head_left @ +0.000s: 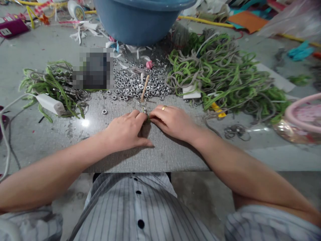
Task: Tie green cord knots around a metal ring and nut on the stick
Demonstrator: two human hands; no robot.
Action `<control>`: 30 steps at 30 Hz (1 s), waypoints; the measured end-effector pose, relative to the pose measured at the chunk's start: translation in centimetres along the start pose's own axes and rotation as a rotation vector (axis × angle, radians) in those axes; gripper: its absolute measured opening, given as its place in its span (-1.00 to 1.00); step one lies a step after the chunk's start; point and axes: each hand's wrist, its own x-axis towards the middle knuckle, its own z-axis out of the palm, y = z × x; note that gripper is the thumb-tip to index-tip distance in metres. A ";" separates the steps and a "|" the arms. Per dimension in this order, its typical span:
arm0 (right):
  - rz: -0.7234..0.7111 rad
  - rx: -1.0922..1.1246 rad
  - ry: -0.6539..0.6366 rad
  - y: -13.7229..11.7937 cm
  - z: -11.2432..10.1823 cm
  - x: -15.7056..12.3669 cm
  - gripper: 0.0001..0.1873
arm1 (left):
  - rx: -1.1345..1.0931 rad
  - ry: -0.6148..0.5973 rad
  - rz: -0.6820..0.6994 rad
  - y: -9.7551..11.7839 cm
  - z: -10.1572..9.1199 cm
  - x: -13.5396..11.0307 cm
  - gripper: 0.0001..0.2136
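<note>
My left hand [125,129] rests on the grey table, fingers bent down and together, thumb stretched out to the side. Facing it, my right hand [173,121], with a gold ring, is closed in a pinch. Between the two sets of fingertips shows a bit of green cord [147,119], mostly hidden by the fingers. A small metal piece [144,109] lies just beyond the left fingertips; its kind is too small to tell. Past the hands spreads a heap of metal nuts or rings [127,82], with a thin wooden stick [144,87] on it.
A blue basin [137,25] stands behind the heap. Tangled green and grey cords [220,73] lie at right, a smaller cord bundle [50,80] at left beside a white plug-like block [51,103] with a cable. A pink rim [298,110] is at far right.
</note>
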 end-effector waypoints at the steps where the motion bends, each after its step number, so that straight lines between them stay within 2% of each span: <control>1: -0.008 0.016 -0.003 0.1 -0.1 0.0 -0.77 | -0.050 0.020 -0.004 -0.2 -0.1 0.0 -0.51; 4: -0.033 0.059 -0.001 0.3 -0.2 -0.1 -0.80 | -0.215 0.107 -0.024 -0.9 -0.6 0.3 -0.75; 6: -0.040 0.068 0.029 0.3 -0.3 -0.2 -0.81 | -0.317 0.149 -0.040 -1.3 -0.9 0.5 -0.81; 10: -0.108 0.057 0.164 -0.1 -0.4 -0.3 -0.77 | -0.456 0.173 -0.053 -1.7 -1.1 0.7 -0.75; 15: -0.362 -0.048 0.255 -2.0 0.0 -0.2 -0.72 | -0.572 0.204 -0.032 -2.0 -0.9 0.7 -0.73; 19: -0.480 -0.161 0.246 -3.4 0.8 0.1 -0.67 | -0.634 0.215 -0.011 -2.2 -0.6 0.8 -0.72; 25: -0.478 -0.250 0.146 -3.9 1.3 0.1 -0.63 | -0.690 0.187 -0.005 -2.5 -0.4 0.9 -0.75; 30: -0.495 -0.220 0.148 -3.7 1.2 0.0 -0.62 | -0.698 0.178 0.031 -2.5 -0.2 1.0 -0.80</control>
